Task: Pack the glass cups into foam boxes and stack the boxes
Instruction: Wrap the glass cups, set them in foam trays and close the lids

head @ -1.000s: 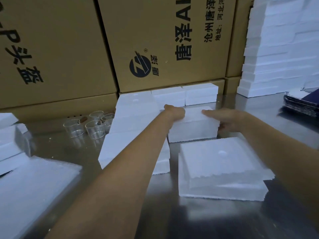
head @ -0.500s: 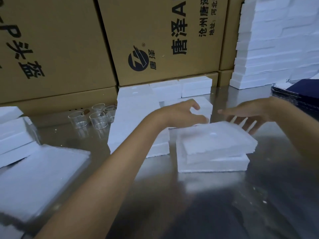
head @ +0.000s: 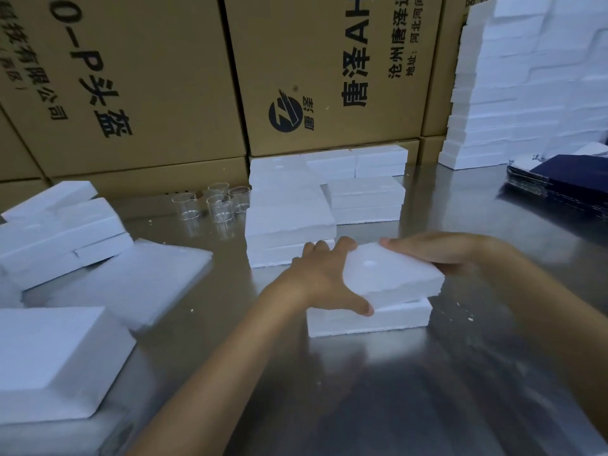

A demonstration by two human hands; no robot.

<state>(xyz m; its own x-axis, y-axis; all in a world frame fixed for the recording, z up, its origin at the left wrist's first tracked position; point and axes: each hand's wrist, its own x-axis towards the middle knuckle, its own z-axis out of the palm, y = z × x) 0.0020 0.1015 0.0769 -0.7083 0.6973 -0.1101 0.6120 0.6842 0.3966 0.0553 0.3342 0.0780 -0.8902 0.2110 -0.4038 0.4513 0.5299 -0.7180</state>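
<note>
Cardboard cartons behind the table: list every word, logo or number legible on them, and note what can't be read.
"唐泽 AH", cut off at the top edge: middle carton.
Round black logo, small characters beside it blurred: same carton.
"沧州唐泽", "地址:河北", both cut off: same carton.
"P头盔" and "有限公司": left carton.
Foam boxes: no text.

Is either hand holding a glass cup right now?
No, both the left hand and right hand grip a foam lid; the glass cups stand untouched.
</note>
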